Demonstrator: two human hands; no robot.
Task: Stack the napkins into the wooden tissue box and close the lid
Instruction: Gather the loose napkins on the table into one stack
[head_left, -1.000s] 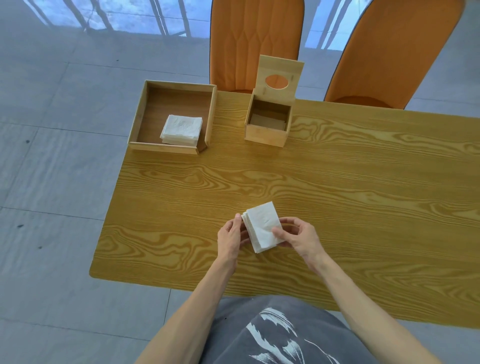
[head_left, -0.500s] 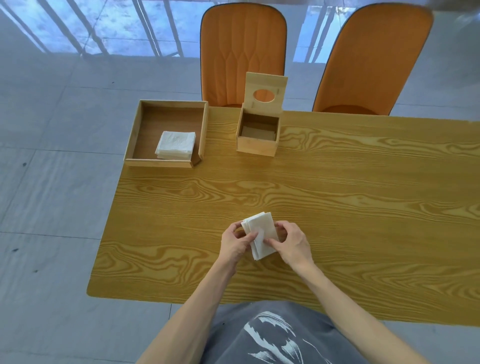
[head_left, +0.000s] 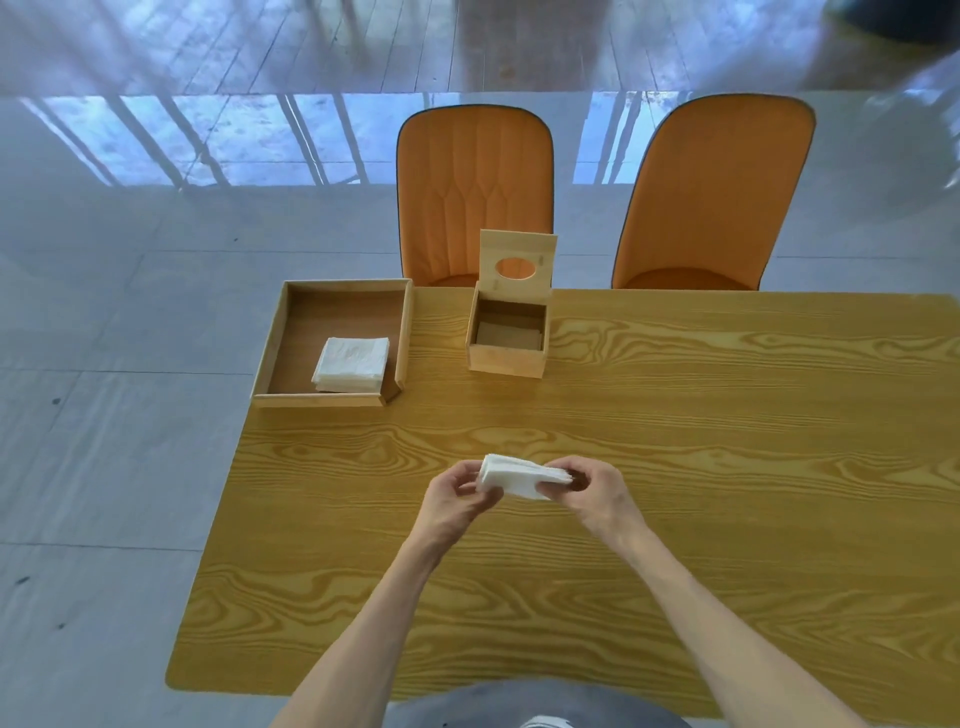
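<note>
A small stack of white napkins (head_left: 517, 477) is held above the table's middle, lying nearly flat. My left hand (head_left: 457, 499) grips its left end and my right hand (head_left: 597, 493) grips its right end. Further back stands the wooden tissue box (head_left: 506, 358), its lid (head_left: 518, 265) with an oval hole tilted upright and open; the inside looks bare. To its left a shallow wooden tray (head_left: 270, 353) holds a second stack of napkins (head_left: 352, 364) in its front right corner.
The wooden table (head_left: 675, 467) stretches right and toward me. Two orange chairs (head_left: 472, 192) (head_left: 711, 197) stand behind the far edge. The table's left edge drops to grey floor tiles.
The stack in my hands has turned from upright to nearly flat and sits a little higher. The camera has tilted up, so the box and tray appear lower in view.
</note>
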